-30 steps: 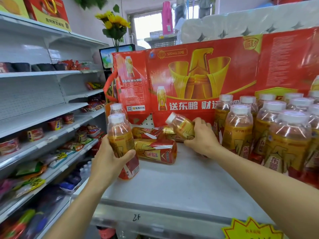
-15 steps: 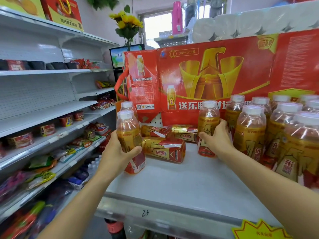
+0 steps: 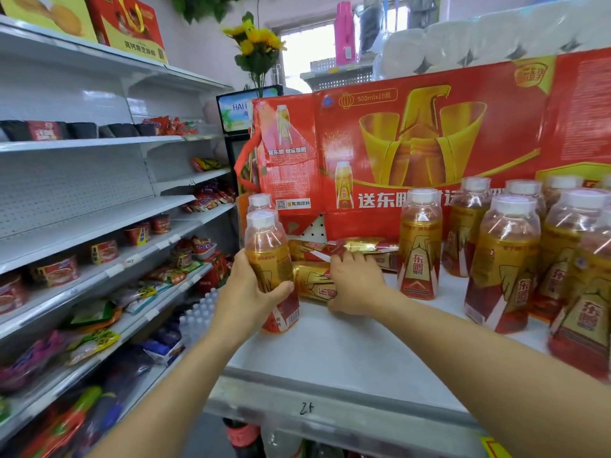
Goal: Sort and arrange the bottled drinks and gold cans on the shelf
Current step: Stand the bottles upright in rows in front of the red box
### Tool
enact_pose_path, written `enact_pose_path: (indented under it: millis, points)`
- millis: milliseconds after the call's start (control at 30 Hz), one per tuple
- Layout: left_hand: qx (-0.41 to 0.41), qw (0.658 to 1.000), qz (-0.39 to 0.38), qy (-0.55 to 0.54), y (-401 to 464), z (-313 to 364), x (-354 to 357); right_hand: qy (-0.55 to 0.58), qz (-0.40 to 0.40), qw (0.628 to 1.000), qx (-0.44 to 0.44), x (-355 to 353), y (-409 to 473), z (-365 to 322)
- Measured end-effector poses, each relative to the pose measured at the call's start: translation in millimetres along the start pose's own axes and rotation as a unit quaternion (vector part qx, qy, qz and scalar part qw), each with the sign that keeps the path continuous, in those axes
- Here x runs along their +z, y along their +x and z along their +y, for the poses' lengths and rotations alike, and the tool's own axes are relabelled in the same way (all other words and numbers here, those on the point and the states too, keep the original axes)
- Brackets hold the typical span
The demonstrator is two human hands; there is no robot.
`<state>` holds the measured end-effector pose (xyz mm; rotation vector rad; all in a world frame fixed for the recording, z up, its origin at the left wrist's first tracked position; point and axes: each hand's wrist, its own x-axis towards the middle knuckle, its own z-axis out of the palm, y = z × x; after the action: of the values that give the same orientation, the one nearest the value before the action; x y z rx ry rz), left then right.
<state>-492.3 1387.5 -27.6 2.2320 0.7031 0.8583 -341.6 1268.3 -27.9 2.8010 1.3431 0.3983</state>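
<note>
Where the right hand [image 3: 358, 285] lay over a toppled gold can [image 3: 312, 281], its fingers curled round the far end, the can's middle was hidden. Further bottles [image 3: 582, 292] were cropped at the right. Bare shelf [image 3: 347, 355] lay open toward the front lip. Left hand [image 3: 246, 294] gripped an upright bottle [image 3: 269, 259] at the shelf's left edge.

The bottles [image 3: 420, 242] hold amber drink under white caps, with gold labels that turn red at the foot (white characters on the gold). The cans [image 3: 314, 281] are gold with red. The box [image 3: 429, 133] is red with a gold eagle. The shelf [image 3: 347, 352] is white.
</note>
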Motion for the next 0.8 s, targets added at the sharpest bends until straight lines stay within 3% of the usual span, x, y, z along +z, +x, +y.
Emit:
enact_pose_path:
  millis: [133, 233, 433, 667, 800]
  points:
    - [0.009, 1.000, 0.001, -0.003, 0, -4, 0, 0.060, -0.017, 0.997, 0.036, -3, -3, 6]
    - [0.007, 1.000, -0.001, -0.026, 3, -6, -1, 0.156, 0.015, 0.984, 0.082, -4, -17, 20]
    - [-0.011, 0.996, -0.024, -0.083, 3, 10, 3, 0.393, 0.091, 0.900, 0.166, -11, -59, 43]
    - [0.021, 0.992, -0.065, -0.106, -23, 55, 36, 0.474, 0.072, 0.861, 0.170, -26, -115, 69]
    - [0.048, 0.984, -0.104, -0.134, -40, 82, 63, 0.451, 0.094, 0.870, 0.177, -32, -151, 86]
